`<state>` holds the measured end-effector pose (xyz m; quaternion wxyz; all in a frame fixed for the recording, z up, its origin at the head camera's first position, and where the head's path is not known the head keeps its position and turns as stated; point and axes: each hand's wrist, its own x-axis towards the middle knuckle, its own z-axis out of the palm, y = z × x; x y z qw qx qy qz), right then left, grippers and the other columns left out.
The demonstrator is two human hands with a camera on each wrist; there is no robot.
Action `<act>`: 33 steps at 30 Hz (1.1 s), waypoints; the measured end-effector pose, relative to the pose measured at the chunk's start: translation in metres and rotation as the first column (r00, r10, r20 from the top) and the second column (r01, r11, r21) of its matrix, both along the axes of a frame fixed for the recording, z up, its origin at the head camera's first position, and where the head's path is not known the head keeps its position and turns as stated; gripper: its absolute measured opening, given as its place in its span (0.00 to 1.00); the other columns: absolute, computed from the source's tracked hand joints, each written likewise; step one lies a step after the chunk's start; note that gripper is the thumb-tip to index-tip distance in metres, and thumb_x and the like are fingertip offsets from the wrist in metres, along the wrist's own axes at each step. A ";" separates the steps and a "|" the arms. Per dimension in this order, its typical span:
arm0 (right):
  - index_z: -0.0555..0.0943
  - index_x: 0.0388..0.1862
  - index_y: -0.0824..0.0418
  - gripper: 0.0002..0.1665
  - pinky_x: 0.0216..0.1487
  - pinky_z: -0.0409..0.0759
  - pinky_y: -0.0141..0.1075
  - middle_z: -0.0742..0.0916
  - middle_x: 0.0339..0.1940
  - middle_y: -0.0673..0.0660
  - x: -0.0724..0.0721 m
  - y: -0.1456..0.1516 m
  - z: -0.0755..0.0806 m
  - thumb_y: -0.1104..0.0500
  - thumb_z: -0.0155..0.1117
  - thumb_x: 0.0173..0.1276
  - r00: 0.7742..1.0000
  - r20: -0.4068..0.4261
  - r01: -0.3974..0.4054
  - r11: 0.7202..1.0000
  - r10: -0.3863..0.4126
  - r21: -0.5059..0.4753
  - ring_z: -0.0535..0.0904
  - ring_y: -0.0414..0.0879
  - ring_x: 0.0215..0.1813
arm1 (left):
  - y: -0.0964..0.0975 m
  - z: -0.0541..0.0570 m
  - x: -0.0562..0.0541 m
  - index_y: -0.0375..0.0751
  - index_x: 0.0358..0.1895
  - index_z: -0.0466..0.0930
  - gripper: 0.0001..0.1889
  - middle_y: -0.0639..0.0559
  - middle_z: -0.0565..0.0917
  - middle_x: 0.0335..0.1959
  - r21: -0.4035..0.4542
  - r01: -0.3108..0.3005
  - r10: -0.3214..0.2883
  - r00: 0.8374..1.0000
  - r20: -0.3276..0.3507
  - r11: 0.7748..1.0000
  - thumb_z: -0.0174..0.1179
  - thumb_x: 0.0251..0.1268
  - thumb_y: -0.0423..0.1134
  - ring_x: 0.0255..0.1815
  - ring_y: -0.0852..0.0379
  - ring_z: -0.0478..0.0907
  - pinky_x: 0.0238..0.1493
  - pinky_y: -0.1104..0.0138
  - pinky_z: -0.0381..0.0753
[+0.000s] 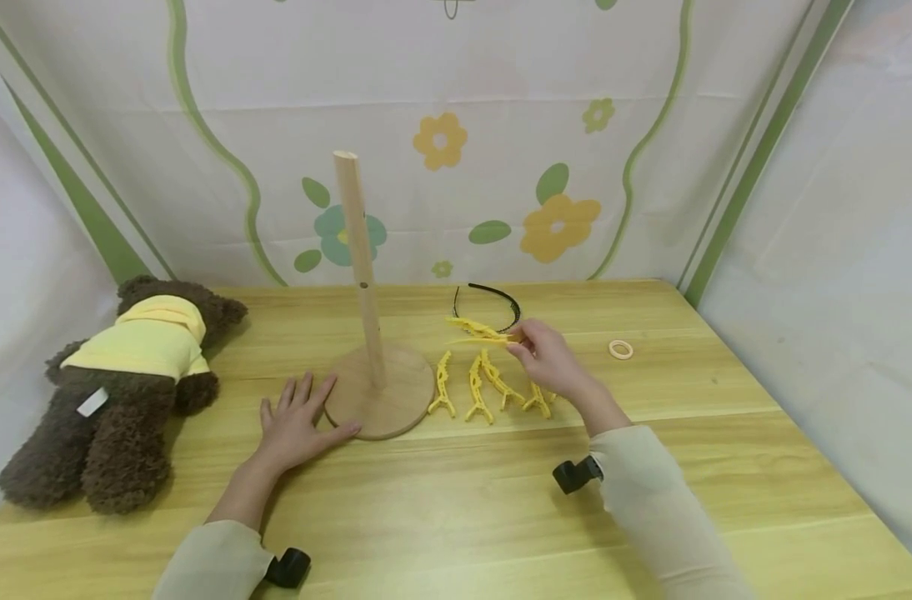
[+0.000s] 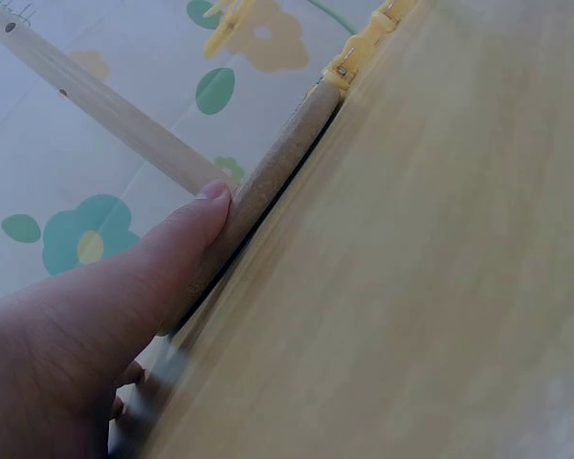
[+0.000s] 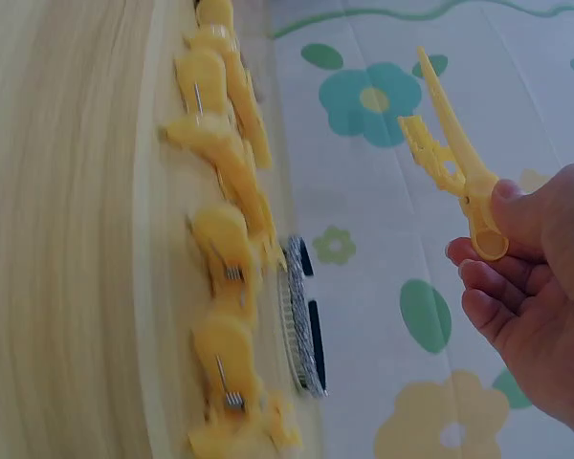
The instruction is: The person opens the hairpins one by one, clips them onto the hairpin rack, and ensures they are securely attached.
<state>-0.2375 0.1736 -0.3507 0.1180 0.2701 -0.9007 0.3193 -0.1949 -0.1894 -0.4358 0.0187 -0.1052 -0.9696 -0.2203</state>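
Note:
My right hand pinches a yellow alligator hair clip between thumb and fingers, with the clip's jaws spread apart. In the head view it is raised over the far side of the other clips. Several more yellow hair clips lie in a loose row on the table below that hand. To the left stands a wooden post on a round base. My left hand rests with fingers spread at the base's left edge, the thumb lying on its rim.
A black toothed headband lies behind the clips. Farther right is a small pale ring. A brown teddy bear in a yellow top lies at the table's left. Flower-printed white cloth hangs behind the wooden table.

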 end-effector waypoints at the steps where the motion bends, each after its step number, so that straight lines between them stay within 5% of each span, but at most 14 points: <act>1: 0.73 0.40 0.71 0.10 0.31 0.70 0.36 0.75 0.29 0.56 0.000 -0.004 -0.002 0.66 0.55 0.61 1.000 0.008 -0.010 1.000 0.010 -0.001 0.70 0.45 0.29 | 0.000 0.000 0.000 0.47 0.67 0.49 0.49 0.33 0.45 0.65 0.001 0.001 -0.001 1.000 -0.001 1.000 0.49 0.43 0.71 0.63 0.34 0.35 0.49 0.37 0.25; 19: 0.75 0.33 0.63 0.03 0.25 0.69 0.29 0.75 0.24 0.50 -0.010 -0.081 -0.029 0.65 0.58 0.59 0.988 0.087 -0.127 0.990 0.132 -0.062 0.68 0.40 0.24 | 0.002 0.001 0.000 0.46 0.67 0.50 0.48 0.32 0.45 0.64 -0.006 0.010 -0.010 1.000 -0.009 1.000 0.50 0.43 0.70 0.63 0.34 0.36 0.49 0.37 0.27; 33: 0.76 0.31 0.63 0.03 0.25 0.69 0.28 0.76 0.23 0.50 -0.017 -0.110 -0.040 0.64 0.59 0.59 0.982 0.135 -0.121 0.988 0.134 -0.098 0.69 0.39 0.24 | 0.000 0.001 0.000 0.46 0.67 0.49 0.48 0.32 0.45 0.64 -0.015 0.007 -0.008 1.000 -0.011 1.000 0.49 0.43 0.70 0.63 0.34 0.37 0.49 0.37 0.27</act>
